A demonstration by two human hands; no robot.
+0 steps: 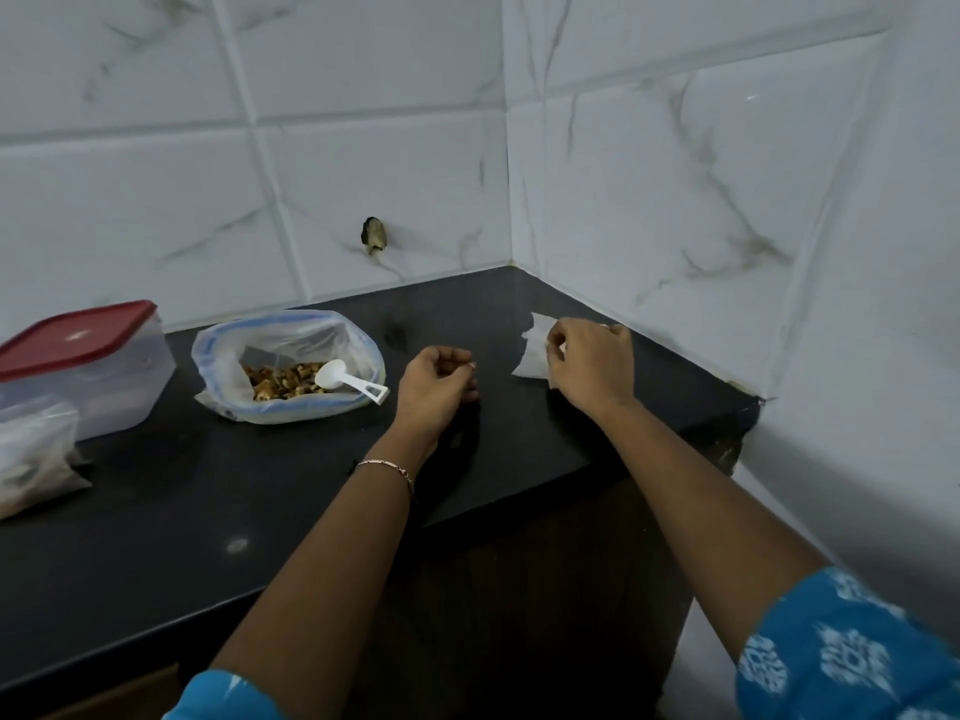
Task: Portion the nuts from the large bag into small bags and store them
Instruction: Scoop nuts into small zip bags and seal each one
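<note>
White marble-look tiles (pixel 363 122) meet in a corner behind a black countertop (pixel 260 511), and one tile near the counter has a dark broken hole (pixel 374 235). From my feed, the large bag (pixel 228 345) lies on the counter left of centre, its mouth gaping toward me. The nuts (pixel 280 381) are heaped in its bottom. A white scoop (pixel 343 381) rests with its bowl on the nuts and its handle sticking out over the bag's rim to the right. Further left stands a clear container (pixel 104 376) with a red lid (pixel 78 330) on it. Just in front of that, at the frame's edge, sits a filled small bag (pixel 36 454) with dark contents, too blurred for me to name. The left hand (pixel 439 376) sits just right of the scoop handle, its fingers loosely curled inward, and I can make out nothing in it; a thin bracelet (pixel 387 466) circles that wrist. The right hand (pixel 592 361) is near the corner wall, well apart from the large bag, with fingers and thumb pinching an empty small bag (pixel 532 356) that lies flat on the counter. Blue patterned sleeves (pixel 841 652) show at the bottom of the view.
</note>
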